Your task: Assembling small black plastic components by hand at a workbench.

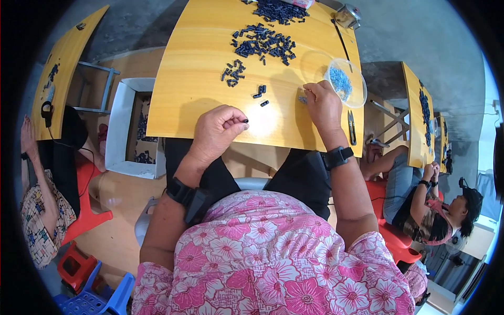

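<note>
Above the table's near edge, my left hand [218, 128] pinches a small black plastic piece [245, 121] between thumb and fingertips. My right hand [324, 105] is closed in a pinch beside the round clear tub [362, 92]; whatever is between its fingertips is too small to make out. Tiny blue pieces [340, 84] fill part of that tub. A few more blue bits [302, 99] lie on the wood by my right fingertips. Between my hands and a little beyond them are a few loose black pieces [264, 103].
Heaps of black pieces [265, 43] cover the far middle of the yellow table [184, 63]. Black thread snips [352, 127] lie at the right edge, with a thin dark stick [342, 44] and metal tin [347, 17] beyond. A white box [121, 126] stands left; people sit both sides.
</note>
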The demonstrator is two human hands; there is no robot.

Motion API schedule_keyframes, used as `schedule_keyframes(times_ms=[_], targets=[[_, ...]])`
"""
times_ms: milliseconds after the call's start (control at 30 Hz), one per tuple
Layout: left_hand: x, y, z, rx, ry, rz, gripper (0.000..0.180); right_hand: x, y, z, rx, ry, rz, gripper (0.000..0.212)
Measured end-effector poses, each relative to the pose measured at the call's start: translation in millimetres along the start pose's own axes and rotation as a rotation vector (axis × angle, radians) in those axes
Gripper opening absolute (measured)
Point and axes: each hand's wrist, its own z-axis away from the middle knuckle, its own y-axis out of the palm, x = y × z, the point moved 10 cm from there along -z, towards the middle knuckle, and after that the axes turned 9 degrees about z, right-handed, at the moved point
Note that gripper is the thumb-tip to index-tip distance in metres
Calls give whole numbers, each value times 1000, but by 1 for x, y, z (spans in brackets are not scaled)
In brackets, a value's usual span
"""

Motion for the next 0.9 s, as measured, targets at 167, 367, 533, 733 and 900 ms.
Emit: schedule_keyframes(times_ms=[167, 367, 533, 733, 900], targets=[[0, -1, 0, -23, 13, 7, 11, -10, 28, -13, 208, 10, 195, 12], [-1, -2, 0, -22, 12, 20, 11, -8, 35, -16, 260, 8, 230, 11], [0, -2, 0, -25, 28, 12, 11, -6, 37, -16, 252, -20, 220, 11], [3, 0, 0, -1, -7, 25, 10, 0, 42, -15, 242, -80, 259, 11], [3, -2, 0, -9, -16, 26, 9, 26, 24, -12, 180, -178, 118, 8]])
